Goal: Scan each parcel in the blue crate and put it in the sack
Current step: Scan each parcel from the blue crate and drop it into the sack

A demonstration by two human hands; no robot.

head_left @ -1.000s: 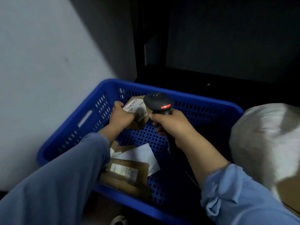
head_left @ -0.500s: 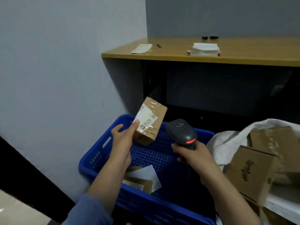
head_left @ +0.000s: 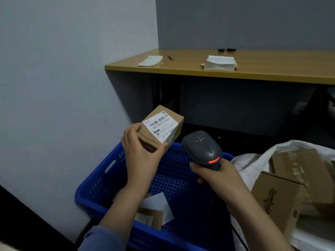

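Scanning of one small parcel looked to be the step in hand. The left hand gripped it by its lower end, thumb against the near edge and fingers on the left side. It held the parcel in the air above the far left part of the blue crate, tilted so that the white barcode label faced up. The right hand was wrapped round the handle of the dark scanner. The scanner's head sat just beside the parcel, to its right and a little lower, with a red strip glowing at its back. Whether the barcode had been read could not be told.

As for progress, the white sack to the right of the crate lay open and held at least two brown boxes, so part of the work appeared done. The held parcel was not yet in the sack. Inside the crate lay a flat cardboard packet and a white envelope, partly hidden by the left forearm. Much of the perforated crate floor showed bare, which suggested the job was well along, with the held parcel and at least those two items left. The forearms hid part of the crate floor, so the count was uncertain.

Behind, the table carried a stack of papers, well apart from the work.
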